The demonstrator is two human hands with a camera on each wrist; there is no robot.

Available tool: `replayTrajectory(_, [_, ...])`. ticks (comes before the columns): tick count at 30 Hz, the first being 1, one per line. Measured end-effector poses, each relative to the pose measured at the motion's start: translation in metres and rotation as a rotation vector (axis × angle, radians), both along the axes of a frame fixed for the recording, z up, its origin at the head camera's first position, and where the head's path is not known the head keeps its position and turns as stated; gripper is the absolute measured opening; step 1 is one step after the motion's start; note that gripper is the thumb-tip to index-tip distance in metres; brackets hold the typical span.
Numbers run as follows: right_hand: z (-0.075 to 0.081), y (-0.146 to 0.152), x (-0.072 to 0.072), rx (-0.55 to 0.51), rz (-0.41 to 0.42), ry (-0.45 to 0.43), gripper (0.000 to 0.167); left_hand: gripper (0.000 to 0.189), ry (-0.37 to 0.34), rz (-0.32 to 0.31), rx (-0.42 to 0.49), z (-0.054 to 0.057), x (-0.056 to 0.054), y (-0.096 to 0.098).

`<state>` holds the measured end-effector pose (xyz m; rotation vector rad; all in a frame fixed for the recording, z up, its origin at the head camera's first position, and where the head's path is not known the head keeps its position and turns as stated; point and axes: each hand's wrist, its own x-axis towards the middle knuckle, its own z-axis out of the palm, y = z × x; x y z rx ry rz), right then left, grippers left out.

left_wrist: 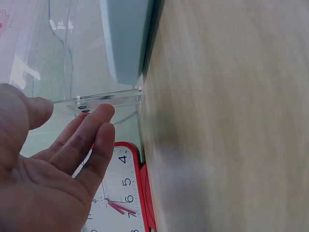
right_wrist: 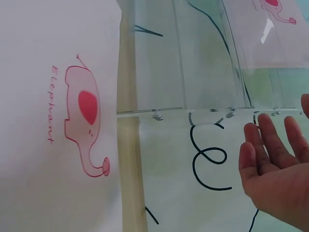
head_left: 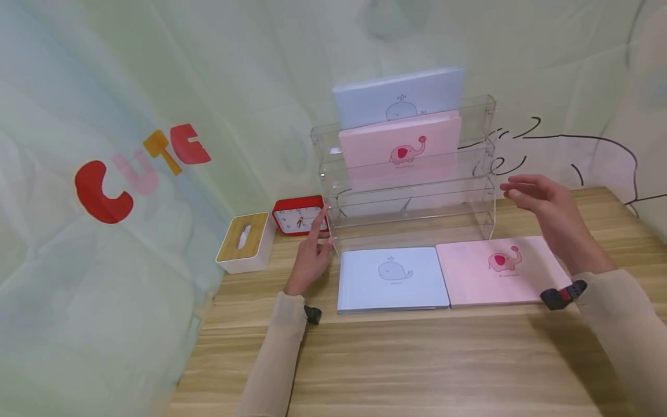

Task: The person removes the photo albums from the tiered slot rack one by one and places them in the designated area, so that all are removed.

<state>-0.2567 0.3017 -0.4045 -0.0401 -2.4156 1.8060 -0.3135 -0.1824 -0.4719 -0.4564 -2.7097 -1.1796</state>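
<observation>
A clear acrylic tiered rack (head_left: 417,202) stands on the table. It holds a blue whale booklet (head_left: 365,105) at the top and a pink elephant booklet (head_left: 365,153) one tier below. Fingers extended, my left hand (head_left: 308,260) is at the rack's left side; in the left wrist view the fingertips (left_wrist: 104,113) appear to touch the clear side panel. My right hand (head_left: 554,217) is raised just off the right side, its fingers loosely extended and holding nothing. Before the rack lie another blue whale booklet (head_left: 365,284) and another pink elephant booklet (head_left: 469,278), side by side.
Behind my left hand is a red clock (head_left: 297,202), with a white tissue box (head_left: 245,263) with a wooden lid to its left. A pale curtain (head_left: 250,87) with drawings and letters hangs behind the wooden table (head_left: 406,359).
</observation>
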Motion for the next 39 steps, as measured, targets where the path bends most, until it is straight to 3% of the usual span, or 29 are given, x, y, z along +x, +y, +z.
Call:
replayTrajectory(5, [0.008, -0.003, -0.002, -0.044, 0.032, 0.076, 0.049, 0.088, 0.002, -0.006, 0.002, 0.000, 0.001, -0.001])
replayTrajectory(14, [0.029, -0.012, -0.011, -0.010, 0.065, 0.172, 0.046, 0.087, 0.002, -0.014, -0.003, 0.001, 0.001, -0.001])
replayTrajectory(28, [0.049, -0.037, -0.021, -0.270, 0.094, 0.243, 0.043, 0.088, 0.009, -0.019, -0.007, 0.002, -0.001, 0.001])
replayTrajectory(39, [0.060, -0.050, -0.038, -0.211, 0.081, 0.278, 0.049, 0.086, 0.021, -0.025, 0.014, 0.001, 0.001, 0.000])
